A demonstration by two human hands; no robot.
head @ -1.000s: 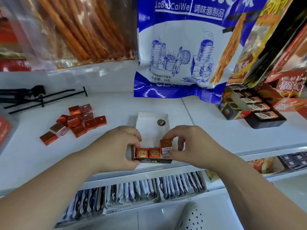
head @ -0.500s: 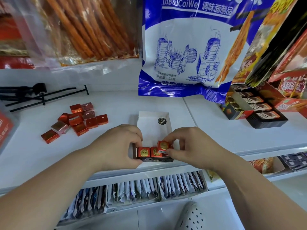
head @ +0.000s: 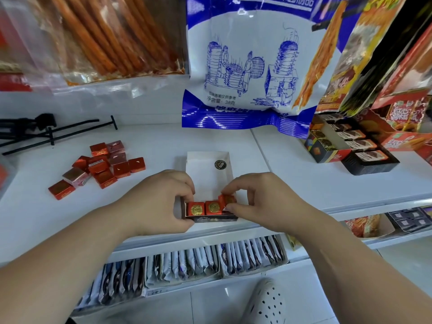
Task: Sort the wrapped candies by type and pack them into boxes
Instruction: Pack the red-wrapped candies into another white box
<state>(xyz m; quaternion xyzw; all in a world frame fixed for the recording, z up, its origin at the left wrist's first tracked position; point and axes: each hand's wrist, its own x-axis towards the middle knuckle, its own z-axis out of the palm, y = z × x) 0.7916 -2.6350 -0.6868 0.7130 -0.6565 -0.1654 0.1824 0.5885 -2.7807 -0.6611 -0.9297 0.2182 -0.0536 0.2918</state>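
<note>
Pinching tilted red candy (head: 228,200) in curled right hand (head: 261,202) at 3 o'clock end of white box (head: 208,181), beside two seated candies (head: 196,208); gripping box's 9 o'clock corner with curled left hand (head: 163,202); loose pile (head: 100,168) at 10 o'clock

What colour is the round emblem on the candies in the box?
Gold, against red; the boxed candies show it best in the head view.

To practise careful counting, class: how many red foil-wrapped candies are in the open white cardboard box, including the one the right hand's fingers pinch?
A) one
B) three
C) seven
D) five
B: two red foil-wrapped candies lie flat at the near end of the open white cardboard box, and the right hand pinches a third candy, tilted, beside them.
</note>
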